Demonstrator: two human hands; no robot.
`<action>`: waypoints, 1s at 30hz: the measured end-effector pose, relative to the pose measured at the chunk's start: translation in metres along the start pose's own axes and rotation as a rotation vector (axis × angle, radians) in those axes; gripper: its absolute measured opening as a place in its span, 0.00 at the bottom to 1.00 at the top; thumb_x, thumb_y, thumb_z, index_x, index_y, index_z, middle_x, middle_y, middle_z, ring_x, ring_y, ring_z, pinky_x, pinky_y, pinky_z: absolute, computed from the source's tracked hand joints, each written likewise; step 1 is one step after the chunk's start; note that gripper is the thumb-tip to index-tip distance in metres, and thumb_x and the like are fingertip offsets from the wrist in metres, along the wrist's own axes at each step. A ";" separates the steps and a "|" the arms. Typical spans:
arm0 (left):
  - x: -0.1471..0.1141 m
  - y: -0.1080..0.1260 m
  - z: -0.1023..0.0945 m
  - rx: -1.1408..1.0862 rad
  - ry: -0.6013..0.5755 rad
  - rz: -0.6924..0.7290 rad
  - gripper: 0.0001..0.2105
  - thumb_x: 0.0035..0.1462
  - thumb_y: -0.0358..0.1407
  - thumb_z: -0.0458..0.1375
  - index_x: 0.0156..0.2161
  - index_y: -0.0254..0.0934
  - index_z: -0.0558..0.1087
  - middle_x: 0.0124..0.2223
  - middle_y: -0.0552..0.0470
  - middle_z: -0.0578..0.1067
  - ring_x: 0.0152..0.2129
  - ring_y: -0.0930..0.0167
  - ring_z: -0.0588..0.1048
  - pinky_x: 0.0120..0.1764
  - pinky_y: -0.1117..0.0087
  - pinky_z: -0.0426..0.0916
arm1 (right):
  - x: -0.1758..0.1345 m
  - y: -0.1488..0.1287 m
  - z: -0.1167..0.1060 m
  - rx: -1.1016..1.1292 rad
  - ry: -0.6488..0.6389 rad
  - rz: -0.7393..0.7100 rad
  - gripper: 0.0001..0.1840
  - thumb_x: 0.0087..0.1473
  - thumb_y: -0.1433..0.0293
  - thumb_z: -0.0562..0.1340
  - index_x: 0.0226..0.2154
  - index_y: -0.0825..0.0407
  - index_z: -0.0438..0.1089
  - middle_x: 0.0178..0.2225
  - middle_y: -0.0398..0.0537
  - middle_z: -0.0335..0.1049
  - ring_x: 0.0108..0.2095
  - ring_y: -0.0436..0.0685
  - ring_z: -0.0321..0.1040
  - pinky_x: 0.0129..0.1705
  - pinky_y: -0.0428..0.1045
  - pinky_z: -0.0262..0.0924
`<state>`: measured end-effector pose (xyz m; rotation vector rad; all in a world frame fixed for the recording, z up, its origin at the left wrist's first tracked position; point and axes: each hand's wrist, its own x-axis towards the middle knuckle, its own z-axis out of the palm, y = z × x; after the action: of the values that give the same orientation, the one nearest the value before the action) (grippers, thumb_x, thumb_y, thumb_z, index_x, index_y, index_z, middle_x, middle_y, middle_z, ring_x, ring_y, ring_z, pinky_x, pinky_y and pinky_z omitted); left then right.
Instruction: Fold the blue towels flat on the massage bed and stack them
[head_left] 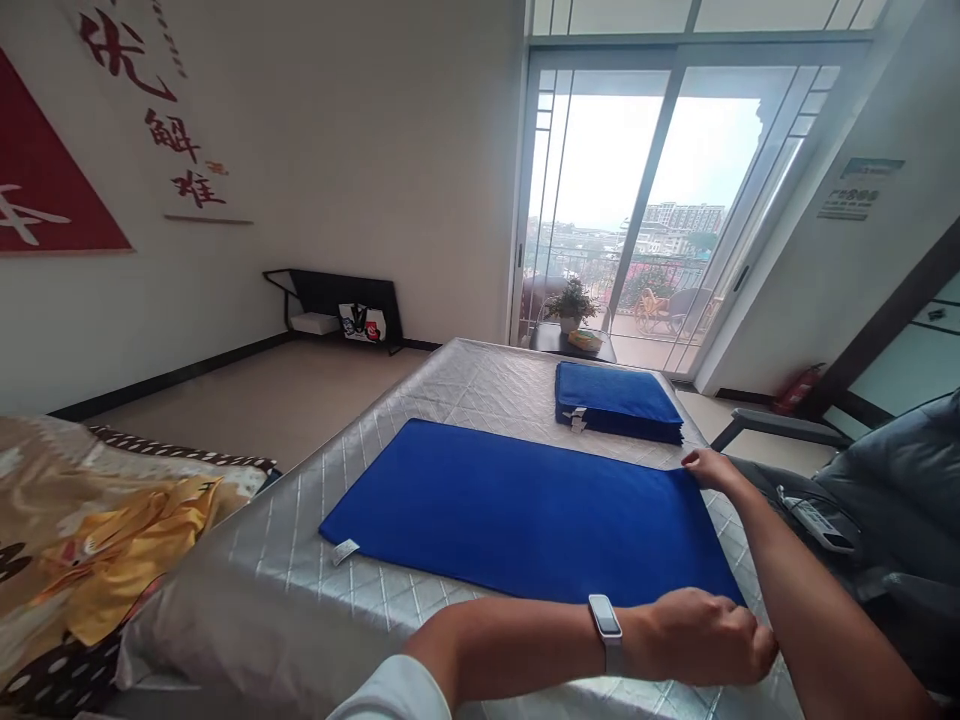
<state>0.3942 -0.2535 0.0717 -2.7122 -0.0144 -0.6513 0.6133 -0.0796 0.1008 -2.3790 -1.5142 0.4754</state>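
A blue towel (510, 505) lies spread flat across a table with a silver quilted cover (480, 375); a white tag (345, 551) sticks out at its near left corner. My right hand (709, 470) pinches the towel's far right corner. Closed, with a white-cased wristband (605, 617) on the wrist, my left hand (697, 635) is at the near right corner, where its fingertips and their hold are mostly hidden behind the hand. Beyond the spread towel sits a neat stack of folded blue towels (619, 395) with white tags.
At the right stands a dark padded chair (900, 500) with a power strip (817, 522) on it. Yellow cloth (135, 555) lies on patterned bedding at left. A potted plant (571, 305) stands near the sliding glass door; a fire extinguisher (799, 388) is by the right wall.
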 end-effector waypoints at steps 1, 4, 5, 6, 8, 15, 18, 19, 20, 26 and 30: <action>-0.009 -0.005 -0.004 -0.033 0.018 -0.072 0.13 0.64 0.24 0.49 0.39 0.34 0.77 0.30 0.49 0.77 0.26 0.72 0.78 0.25 0.72 0.69 | -0.001 -0.008 0.000 0.054 -0.006 -0.015 0.05 0.48 0.73 0.67 0.31 0.55 0.78 0.22 0.47 0.73 0.26 0.56 0.74 0.33 0.49 0.70; -0.046 -0.023 -0.026 -0.194 0.048 -0.258 0.09 0.66 0.31 0.53 0.48 0.32 0.72 0.31 0.51 0.77 0.27 0.71 0.78 0.27 0.72 0.70 | -0.006 -0.040 0.003 0.230 -0.040 -0.095 0.10 0.52 0.70 0.65 0.37 0.56 0.79 0.23 0.46 0.73 0.25 0.52 0.72 0.32 0.47 0.71; -0.062 -0.030 -0.035 -0.256 0.058 -0.311 0.11 0.66 0.33 0.54 0.51 0.32 0.70 0.33 0.51 0.77 0.29 0.71 0.78 0.30 0.72 0.71 | -0.009 -0.053 0.006 0.287 -0.059 -0.131 0.11 0.54 0.69 0.64 0.38 0.56 0.79 0.24 0.46 0.73 0.25 0.51 0.72 0.32 0.46 0.71; -0.079 -0.035 -0.045 -0.305 0.074 -0.368 0.14 0.65 0.33 0.55 0.54 0.33 0.69 0.35 0.51 0.77 0.31 0.71 0.78 0.33 0.72 0.71 | -0.012 -0.067 0.009 0.339 -0.080 -0.167 0.12 0.55 0.68 0.64 0.39 0.56 0.79 0.25 0.46 0.74 0.26 0.50 0.72 0.34 0.46 0.72; -0.115 -0.044 -0.063 -0.375 0.132 -0.512 0.16 0.62 0.30 0.57 0.55 0.36 0.69 0.37 0.51 0.77 0.33 0.71 0.77 0.37 0.72 0.72 | -0.020 -0.098 0.016 0.426 -0.123 -0.241 0.13 0.57 0.66 0.63 0.41 0.55 0.79 0.29 0.47 0.76 0.28 0.49 0.73 0.37 0.47 0.73; -0.255 -0.045 -0.131 -0.428 0.376 -1.204 0.11 0.52 0.26 0.53 0.37 0.41 0.75 0.33 0.55 0.78 0.28 0.72 0.76 0.34 0.72 0.72 | -0.054 -0.241 0.072 0.767 -0.223 -0.698 0.12 0.50 0.63 0.68 0.36 0.52 0.80 0.30 0.45 0.78 0.32 0.54 0.76 0.42 0.54 0.75; -0.307 -0.042 -0.159 -0.326 0.430 -1.458 0.07 0.56 0.33 0.54 0.37 0.41 0.75 0.32 0.56 0.78 0.27 0.71 0.77 0.34 0.71 0.72 | -0.065 -0.306 0.106 0.697 -0.173 -0.786 0.12 0.53 0.64 0.65 0.38 0.51 0.79 0.29 0.44 0.78 0.32 0.54 0.75 0.41 0.53 0.74; -0.322 -0.041 -0.166 -0.282 0.449 -1.517 0.07 0.57 0.35 0.55 0.37 0.41 0.75 0.32 0.56 0.78 0.27 0.70 0.77 0.35 0.70 0.73 | -0.068 -0.327 0.118 0.675 -0.159 -0.804 0.12 0.54 0.65 0.64 0.39 0.51 0.79 0.31 0.45 0.78 0.33 0.54 0.75 0.42 0.53 0.73; -0.335 -0.041 -0.172 -0.234 0.468 -1.566 0.07 0.58 0.38 0.55 0.37 0.41 0.74 0.32 0.56 0.78 0.28 0.70 0.78 0.36 0.69 0.73 | -0.070 -0.346 0.129 0.650 -0.138 -0.825 0.12 0.55 0.66 0.63 0.40 0.50 0.79 0.33 0.45 0.78 0.34 0.54 0.74 0.44 0.53 0.72; -0.396 -0.049 -0.175 0.068 0.418 -1.759 0.11 0.59 0.44 0.53 0.37 0.41 0.72 0.32 0.53 0.78 0.31 0.65 0.77 0.38 0.64 0.72 | -0.085 -0.437 0.195 0.475 -0.044 -0.928 0.14 0.59 0.69 0.60 0.43 0.49 0.79 0.50 0.51 0.72 0.48 0.56 0.70 0.56 0.52 0.61; -0.420 -0.057 -0.162 0.240 0.262 -1.767 0.07 0.58 0.39 0.51 0.31 0.42 0.68 0.33 0.50 0.76 0.35 0.61 0.76 0.42 0.59 0.71 | -0.087 -0.465 0.239 0.317 -0.098 -0.958 0.13 0.59 0.72 0.59 0.42 0.48 0.79 0.46 0.49 0.74 0.48 0.57 0.69 0.55 0.52 0.60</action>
<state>-0.0577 -0.2253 0.0396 -1.6798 -2.2871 -1.1872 0.0993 0.0465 0.0825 -1.1965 -2.1728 0.5254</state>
